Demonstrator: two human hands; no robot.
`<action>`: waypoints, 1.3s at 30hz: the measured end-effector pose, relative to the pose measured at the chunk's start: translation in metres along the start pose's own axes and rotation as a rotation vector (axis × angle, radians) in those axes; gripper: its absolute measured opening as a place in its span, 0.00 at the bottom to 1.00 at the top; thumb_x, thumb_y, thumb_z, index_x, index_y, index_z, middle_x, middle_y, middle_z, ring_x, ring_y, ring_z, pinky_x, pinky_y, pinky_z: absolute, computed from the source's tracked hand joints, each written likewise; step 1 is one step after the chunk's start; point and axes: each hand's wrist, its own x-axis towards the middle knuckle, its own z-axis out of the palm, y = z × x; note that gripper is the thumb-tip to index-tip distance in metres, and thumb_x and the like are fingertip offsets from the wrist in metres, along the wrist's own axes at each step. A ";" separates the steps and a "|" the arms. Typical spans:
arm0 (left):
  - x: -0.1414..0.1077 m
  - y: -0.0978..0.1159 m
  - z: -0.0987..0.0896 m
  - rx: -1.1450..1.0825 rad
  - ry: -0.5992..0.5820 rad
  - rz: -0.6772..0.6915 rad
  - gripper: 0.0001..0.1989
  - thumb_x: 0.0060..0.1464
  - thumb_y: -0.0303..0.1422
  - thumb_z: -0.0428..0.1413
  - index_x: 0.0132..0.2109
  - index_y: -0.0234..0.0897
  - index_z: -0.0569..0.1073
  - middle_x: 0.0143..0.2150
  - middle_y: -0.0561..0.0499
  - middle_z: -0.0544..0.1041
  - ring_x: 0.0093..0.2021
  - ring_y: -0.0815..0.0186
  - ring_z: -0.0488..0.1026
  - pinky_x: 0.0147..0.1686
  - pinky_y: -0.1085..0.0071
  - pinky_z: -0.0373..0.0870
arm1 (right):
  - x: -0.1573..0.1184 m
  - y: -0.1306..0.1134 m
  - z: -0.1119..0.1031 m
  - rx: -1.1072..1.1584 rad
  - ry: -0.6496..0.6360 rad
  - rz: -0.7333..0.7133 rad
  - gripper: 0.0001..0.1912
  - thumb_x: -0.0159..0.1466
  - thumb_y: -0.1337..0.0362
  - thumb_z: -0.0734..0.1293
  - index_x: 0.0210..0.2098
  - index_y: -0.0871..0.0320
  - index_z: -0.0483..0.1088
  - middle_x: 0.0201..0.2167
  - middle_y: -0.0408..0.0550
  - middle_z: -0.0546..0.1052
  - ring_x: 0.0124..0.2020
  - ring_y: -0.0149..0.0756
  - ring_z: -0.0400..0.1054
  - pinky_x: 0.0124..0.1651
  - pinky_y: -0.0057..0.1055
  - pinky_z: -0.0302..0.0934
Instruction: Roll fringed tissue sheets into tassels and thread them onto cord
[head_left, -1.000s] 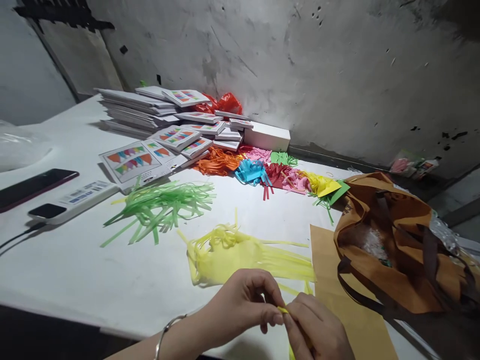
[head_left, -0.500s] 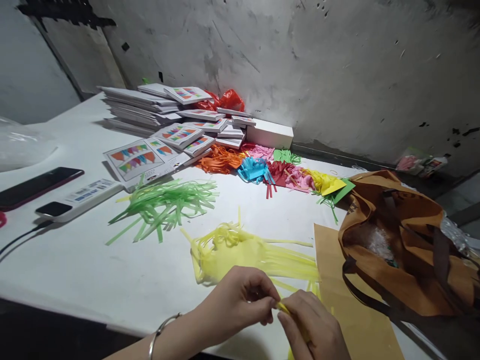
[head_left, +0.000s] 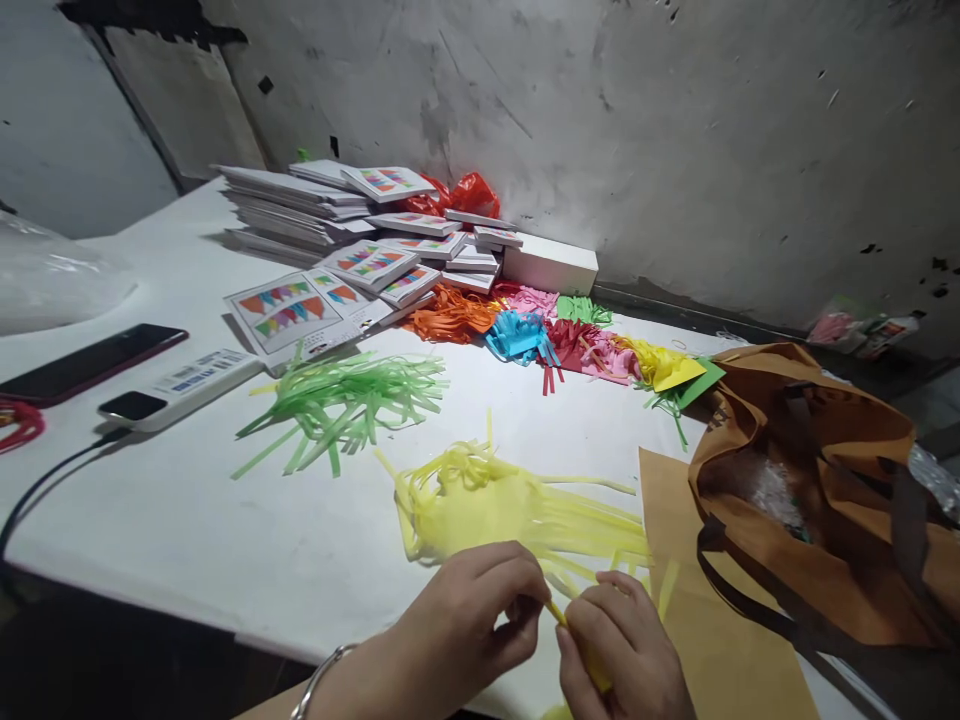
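My left hand [head_left: 484, 625], with a silver bangle at its wrist, pinches one end of a narrow twisted yellow paper strip [head_left: 556, 612]. Close beside it, my right hand [head_left: 626, 650] is closed around the rest of the same yellow paper, part of which shows under the fingers. Just beyond both hands lies a pile of yellow tissue-paper fringe [head_left: 487, 510], its long strips running right. Farther left rests a loose bunch of green fringe [head_left: 352, 395].
Orange, blue, red, pink and yellow fringe bundles [head_left: 517, 335] line the back, near stacked printed packets [head_left: 300, 215] and a white box [head_left: 550, 262]. A brown bag [head_left: 802, 480] stands right, by a brown sheet [head_left: 720, 600]. Left are a phone [head_left: 94, 362] and a cabled white device [head_left: 180, 390].
The view has shifted slightly, so the table's things sit a little farther right. My fingers have turned on the yellow strip, and both hands still grip it.
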 end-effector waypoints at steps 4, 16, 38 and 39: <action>0.001 -0.014 -0.034 -0.052 0.113 -0.111 0.10 0.54 0.21 0.51 0.37 0.39 0.73 0.31 0.52 0.76 0.30 0.69 0.73 0.30 0.77 0.71 | -0.008 0.003 0.007 0.139 0.035 0.209 0.10 0.72 0.61 0.60 0.48 0.55 0.69 0.41 0.50 0.78 0.43 0.37 0.76 0.47 0.31 0.71; 0.007 -0.094 -0.222 0.860 0.724 -0.553 0.22 0.62 0.40 0.54 0.57 0.29 0.71 0.60 0.41 0.71 0.65 0.41 0.61 0.66 0.39 0.54 | 0.010 0.011 0.066 -0.187 -0.220 0.006 0.23 0.67 0.69 0.60 0.61 0.63 0.66 0.60 0.55 0.72 0.60 0.45 0.69 0.57 0.41 0.72; -0.018 -0.112 -0.054 0.845 -0.452 -0.326 0.23 0.67 0.41 0.51 0.64 0.37 0.67 0.69 0.36 0.65 0.68 0.44 0.60 0.63 0.41 0.55 | -0.042 0.054 0.028 -0.046 -0.073 0.564 0.11 0.65 0.56 0.65 0.30 0.52 0.73 0.45 0.52 0.81 0.42 0.46 0.78 0.39 0.39 0.75; -0.021 -0.109 -0.053 0.835 -0.450 -0.320 0.23 0.67 0.41 0.51 0.65 0.37 0.67 0.69 0.36 0.65 0.68 0.44 0.60 0.63 0.42 0.55 | -0.048 0.062 0.019 -0.032 -0.008 0.696 0.11 0.63 0.53 0.67 0.31 0.53 0.75 0.43 0.52 0.82 0.37 0.45 0.79 0.29 0.34 0.74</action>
